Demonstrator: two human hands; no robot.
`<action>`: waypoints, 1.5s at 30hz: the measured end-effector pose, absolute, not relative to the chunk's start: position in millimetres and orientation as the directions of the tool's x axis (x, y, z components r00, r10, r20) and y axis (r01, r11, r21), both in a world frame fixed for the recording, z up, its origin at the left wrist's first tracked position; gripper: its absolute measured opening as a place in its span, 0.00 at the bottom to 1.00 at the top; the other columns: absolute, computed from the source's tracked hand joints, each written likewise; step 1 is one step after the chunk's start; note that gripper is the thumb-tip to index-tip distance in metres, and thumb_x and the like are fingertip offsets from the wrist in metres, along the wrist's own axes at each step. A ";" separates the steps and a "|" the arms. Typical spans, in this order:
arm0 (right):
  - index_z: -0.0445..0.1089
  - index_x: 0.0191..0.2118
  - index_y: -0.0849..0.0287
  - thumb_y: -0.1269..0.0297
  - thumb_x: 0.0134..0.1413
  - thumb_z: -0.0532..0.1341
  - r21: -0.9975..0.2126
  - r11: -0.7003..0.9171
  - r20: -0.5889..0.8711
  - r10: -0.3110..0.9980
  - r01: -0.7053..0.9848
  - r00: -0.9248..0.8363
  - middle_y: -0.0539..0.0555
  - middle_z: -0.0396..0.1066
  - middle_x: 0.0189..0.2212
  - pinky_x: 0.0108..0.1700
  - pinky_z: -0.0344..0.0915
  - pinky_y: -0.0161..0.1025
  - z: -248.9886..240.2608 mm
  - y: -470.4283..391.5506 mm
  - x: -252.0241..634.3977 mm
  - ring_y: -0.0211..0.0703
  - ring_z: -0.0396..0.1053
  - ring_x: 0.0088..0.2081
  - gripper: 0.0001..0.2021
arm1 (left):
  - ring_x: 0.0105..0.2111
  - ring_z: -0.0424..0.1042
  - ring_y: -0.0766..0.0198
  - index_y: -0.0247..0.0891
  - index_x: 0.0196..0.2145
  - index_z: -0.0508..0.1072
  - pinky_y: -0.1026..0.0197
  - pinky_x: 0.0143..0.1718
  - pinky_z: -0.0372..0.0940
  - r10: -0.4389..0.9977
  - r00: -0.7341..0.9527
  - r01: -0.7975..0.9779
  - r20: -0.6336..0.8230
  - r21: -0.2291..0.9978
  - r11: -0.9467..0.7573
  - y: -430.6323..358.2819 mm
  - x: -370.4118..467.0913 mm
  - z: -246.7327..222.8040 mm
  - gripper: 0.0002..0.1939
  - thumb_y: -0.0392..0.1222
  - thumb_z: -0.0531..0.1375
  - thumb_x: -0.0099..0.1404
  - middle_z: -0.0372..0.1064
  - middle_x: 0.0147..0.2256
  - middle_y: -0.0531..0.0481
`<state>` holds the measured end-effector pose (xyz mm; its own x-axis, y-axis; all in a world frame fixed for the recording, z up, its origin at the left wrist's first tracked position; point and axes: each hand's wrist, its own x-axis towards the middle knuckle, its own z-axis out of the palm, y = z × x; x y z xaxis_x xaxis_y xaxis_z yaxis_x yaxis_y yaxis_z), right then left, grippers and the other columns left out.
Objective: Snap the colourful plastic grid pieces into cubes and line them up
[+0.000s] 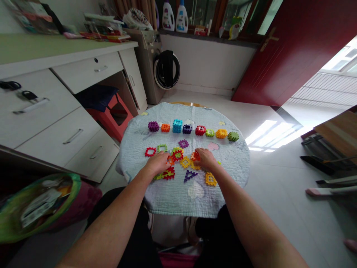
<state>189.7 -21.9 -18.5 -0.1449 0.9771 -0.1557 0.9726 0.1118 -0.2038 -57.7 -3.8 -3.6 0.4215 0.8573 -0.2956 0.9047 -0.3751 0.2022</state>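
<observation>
My left hand (159, 163) is closed with its fingertips on an orange toothed plastic building tile (170, 160). Another orange tile (194, 156) is pinched in my right hand (206, 160), which hides part of it. Between the hands lie a red tile (177, 155) and a yellow diamond-shaped tile (185, 162). Closer to me are a purple triangular tile (190, 175), a yellow window tile (211, 179) and overlapping red and green tiles (168, 173). A red frame tile (150, 152), a green frame tile (162, 148) and a purple tile (183, 143) lie beyond.
Sorted stacks stand in a row across the cloth-covered table (173, 201), among them a blue stack (177, 126) and a red stack (200, 130). A waste bin (80, 197) is at the left, near white drawers (69, 137). Behind is a washing machine (150, 56).
</observation>
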 end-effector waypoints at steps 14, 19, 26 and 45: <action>0.66 0.51 0.64 0.57 0.46 0.65 -0.322 -0.020 -0.065 0.998 0.947 -0.001 0.61 0.65 0.45 0.48 0.58 0.38 -21.7 -18.2 224.2 0.48 0.63 0.46 0.26 | 0.49 0.68 0.55 0.39 0.45 0.69 0.56 0.51 0.61 0.856 0.421 0.903 -0.300 0.221 -0.367 -3.8 -57.5 -3.5 0.16 0.44 0.57 0.60 0.69 0.47 0.42; 0.66 0.52 0.61 0.57 0.47 0.65 -0.256 0.011 -0.157 0.986 0.967 -0.053 0.61 0.65 0.45 0.47 0.57 0.39 -22.0 -19.6 211.1 0.49 0.63 0.46 0.26 | 0.50 0.67 0.54 0.38 0.46 0.69 0.57 0.52 0.61 0.854 0.423 0.904 -0.302 0.207 -0.375 -3.1 -58.0 -5.0 0.17 0.45 0.57 0.60 0.68 0.48 0.42; 0.66 0.50 0.59 0.55 0.48 0.63 -0.186 0.000 -0.221 0.974 0.983 -0.041 0.61 0.65 0.46 0.46 0.58 0.41 -24.6 -19.4 198.5 0.52 0.63 0.47 0.24 | 0.50 0.68 0.54 0.38 0.46 0.69 0.56 0.51 0.61 0.852 0.432 0.899 -0.295 0.212 -0.383 -2.7 -58.8 -5.5 0.17 0.45 0.57 0.60 0.69 0.47 0.42; 0.59 0.56 0.62 0.71 0.43 0.60 -0.542 0.260 0.188 0.964 0.799 -0.187 0.60 0.63 0.47 0.54 0.60 0.44 -9.2 -34.4 173.9 0.48 0.62 0.49 0.29 | 0.39 0.72 0.61 0.36 0.40 0.72 0.58 0.44 0.66 0.939 0.333 0.460 -0.086 0.884 -0.082 -9.2 -27.8 5.9 0.11 0.39 0.57 0.59 0.74 0.38 0.47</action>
